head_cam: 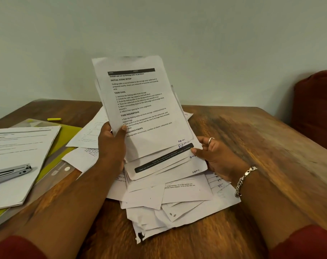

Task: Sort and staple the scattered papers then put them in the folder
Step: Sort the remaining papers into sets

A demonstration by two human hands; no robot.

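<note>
Nearest the camera, loose papers [170, 206] lie in an untidy heap on the desk [261, 146], overlapping at all angles. Above the heap both hands hold a fanned sheaf [149, 116] tilted up: the left hand [112, 144] grips its lower left edge, thumb over the front page, and the right hand [213, 156] pinches the lower right corners between thumb and fingers [205, 141]. Handwritten page marks show at those corners, so this looks like the sorting step, with pages being put in order. Next the sheaf needs squaring up before stapling. To the left a stapler [11, 173] rests on a second stack [20, 157], which lies on the yellow-green folder [65, 135]; a yellow marker [54, 119] lies beyond. The page marks are too small to read surely, the folder is largely covered, and the stapler is cut off by the frame
</note>
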